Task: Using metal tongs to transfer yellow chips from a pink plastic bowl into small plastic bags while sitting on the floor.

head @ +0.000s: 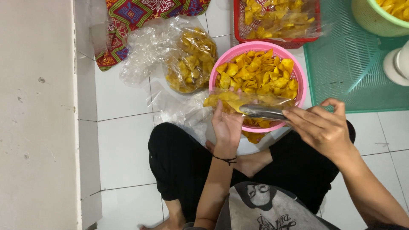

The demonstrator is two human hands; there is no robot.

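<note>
Just beyond both hands, the round pink plastic basket [298, 76] on the white tiled floor [123, 140] is heaped with yellow fried chips [255, 72], so plenty seems left to pack. Beyond the left hand lies one filled clear plastic bag [189, 59]. The left hand [227, 125] grips a small clear bag [238, 101], barely filled. The right hand [321, 127] is closed on metal tongs [262, 112] reaching into it.

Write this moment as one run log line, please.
left hand: holds clear bag of yellow chips | right hand: holds metal tongs at bag | pink basket: full of chips, behind bag
</note>
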